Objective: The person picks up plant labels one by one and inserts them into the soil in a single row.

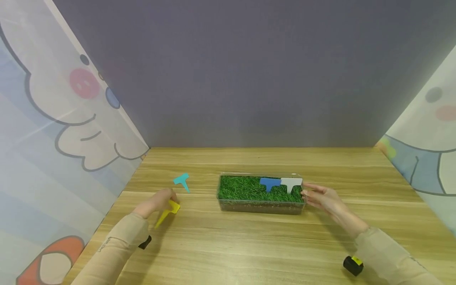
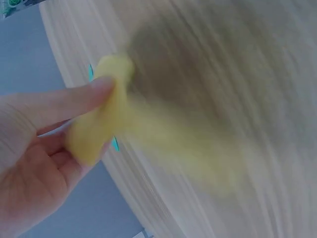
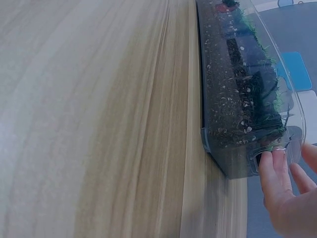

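Note:
My left hand (image 1: pixel 162 201) pinches a yellow T-shaped plant label (image 1: pixel 173 206) between thumb and fingers, its pointed stem slanting down towards me. In the left wrist view the yellow label (image 2: pixel 106 114) is blurred. My right hand (image 1: pixel 328 201) touches the right end of a clear plastic planter box (image 1: pixel 261 208), its fingers fairly straight. In the right wrist view, the fingertips (image 3: pixel 267 161) are at an opening in the box's end wall. Green artificial grass (image 1: pixel 238 188) covers dark soil inside. A blue label (image 1: pixel 270 183) and a white label (image 1: pixel 291 183) stand side by side in the grass's right half.
A turquoise T-shaped label (image 1: pixel 182 180) lies on the wooden table (image 1: pixel 221 245) beyond my left hand. A grey panel (image 1: pixel 249 79) rises behind the table, and cartoon-printed sheets (image 1: pixel 71 118) hang at both sides. Black devices (image 1: pixel 352 265) are strapped at both wrists.

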`<state>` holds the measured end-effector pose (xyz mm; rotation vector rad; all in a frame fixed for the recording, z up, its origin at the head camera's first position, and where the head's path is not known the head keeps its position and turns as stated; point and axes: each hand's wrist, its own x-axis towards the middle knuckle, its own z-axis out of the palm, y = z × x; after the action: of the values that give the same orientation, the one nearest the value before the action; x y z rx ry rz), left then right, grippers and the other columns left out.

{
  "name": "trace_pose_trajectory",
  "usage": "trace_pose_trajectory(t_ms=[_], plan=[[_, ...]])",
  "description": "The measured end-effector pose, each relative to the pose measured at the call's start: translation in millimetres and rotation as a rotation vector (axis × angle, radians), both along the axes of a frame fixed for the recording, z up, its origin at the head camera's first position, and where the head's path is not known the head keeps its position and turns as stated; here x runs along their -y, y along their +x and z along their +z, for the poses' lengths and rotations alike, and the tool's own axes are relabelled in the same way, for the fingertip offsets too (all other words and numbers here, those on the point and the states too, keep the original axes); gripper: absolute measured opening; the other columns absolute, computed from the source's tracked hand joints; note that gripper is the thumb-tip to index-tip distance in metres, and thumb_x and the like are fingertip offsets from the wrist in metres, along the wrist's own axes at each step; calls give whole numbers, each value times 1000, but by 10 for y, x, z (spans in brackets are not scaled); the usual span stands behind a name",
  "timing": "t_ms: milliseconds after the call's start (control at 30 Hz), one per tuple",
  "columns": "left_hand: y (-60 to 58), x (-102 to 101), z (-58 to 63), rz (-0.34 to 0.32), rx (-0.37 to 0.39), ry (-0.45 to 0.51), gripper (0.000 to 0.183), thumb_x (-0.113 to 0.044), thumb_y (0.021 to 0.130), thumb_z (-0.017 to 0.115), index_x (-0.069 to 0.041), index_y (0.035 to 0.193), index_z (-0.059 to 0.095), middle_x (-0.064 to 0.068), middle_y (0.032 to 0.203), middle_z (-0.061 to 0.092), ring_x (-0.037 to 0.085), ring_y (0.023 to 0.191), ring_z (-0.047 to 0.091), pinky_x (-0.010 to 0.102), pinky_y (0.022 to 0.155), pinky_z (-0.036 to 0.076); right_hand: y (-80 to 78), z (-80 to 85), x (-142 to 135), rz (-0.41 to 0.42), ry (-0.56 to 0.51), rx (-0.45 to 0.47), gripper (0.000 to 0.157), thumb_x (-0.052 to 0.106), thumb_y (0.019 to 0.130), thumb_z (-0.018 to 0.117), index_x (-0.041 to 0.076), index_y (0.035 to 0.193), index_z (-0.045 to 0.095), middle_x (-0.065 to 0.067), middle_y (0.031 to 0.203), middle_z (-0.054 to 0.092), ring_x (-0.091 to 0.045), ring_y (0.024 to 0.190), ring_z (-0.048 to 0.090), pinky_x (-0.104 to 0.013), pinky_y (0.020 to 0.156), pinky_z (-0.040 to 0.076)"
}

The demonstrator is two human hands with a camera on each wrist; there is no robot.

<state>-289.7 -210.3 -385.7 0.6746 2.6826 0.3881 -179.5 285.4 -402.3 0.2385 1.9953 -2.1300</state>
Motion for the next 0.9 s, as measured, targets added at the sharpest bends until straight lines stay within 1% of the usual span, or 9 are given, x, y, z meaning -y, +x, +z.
trace_pose_trajectory(t_ms=[100, 133, 233, 300, 367, 567, 733, 900], plan=[[-19, -15, 37, -17, 5, 53, 15, 10, 67, 67, 7, 82, 63, 17, 87, 62, 33, 84, 57, 40, 73, 50, -1, 2, 3, -2, 3, 5, 64, 16, 84, 60, -5, 134, 25, -4, 109, 60, -4, 89, 59, -27, 86, 45], [-26, -18, 49, -23, 8, 67, 13, 10, 68, 66, 6, 80, 63, 15, 85, 62, 31, 82, 58, 40, 73, 50, -1, 3, 4, -2, 3, 6, 64, 16, 84, 60, -5, 134, 25, -4, 109, 60, -4, 89, 59, -27, 86, 45], [-60, -22, 83, -72, 7, 94, 8, 7, 70, 66, 1, 76, 65, 9, 78, 64, 25, 76, 59, 37, 70, 51, -1, 4, 6, 2, 13, 7, 65, 17, 84, 60, -5, 134, 25, -4, 109, 59, -4, 90, 59, -28, 87, 45], [-82, -21, 99, -78, 8, 105, 8, 5, 72, 67, -2, 74, 64, 3, 76, 63, 21, 75, 59, 35, 70, 50, 0, 6, 6, 5, 17, 6, 64, 17, 85, 60, -5, 134, 25, -5, 110, 59, -4, 90, 59, -28, 87, 45], [-102, -20, 117, -95, -3, 114, 7, 2, 72, 67, -4, 74, 64, 2, 76, 63, 21, 75, 59, 35, 71, 51, 1, 7, 5, 7, 19, 4, 63, 17, 85, 59, -4, 134, 25, -4, 110, 59, -4, 90, 59, -28, 87, 45], [-115, -47, 189, -112, -26, 156, 9, 1, 72, 68, -5, 73, 62, 0, 76, 59, 21, 77, 58, 35, 71, 50, 1, 13, 3, 3, 0, 6, 62, 15, 85, 59, -5, 134, 25, 0, 105, 61, -5, 89, 59, -28, 87, 45], [-99, -91, 265, -118, -24, 175, 8, 0, 74, 67, -5, 74, 61, -1, 74, 58, 15, 72, 55, 30, 65, 49, -4, 9, 4, -1, -3, 8, 63, 15, 85, 59, -5, 134, 25, -1, 105, 62, -6, 89, 60, -28, 86, 45], [-93, -147, 326, -121, -26, 199, 8, -2, 76, 66, -6, 77, 59, -1, 76, 58, 13, 71, 54, 29, 65, 48, -4, 5, 5, -2, -4, 10, 64, 16, 84, 60, -4, 134, 25, -3, 107, 61, -6, 90, 60, -27, 86, 45]])
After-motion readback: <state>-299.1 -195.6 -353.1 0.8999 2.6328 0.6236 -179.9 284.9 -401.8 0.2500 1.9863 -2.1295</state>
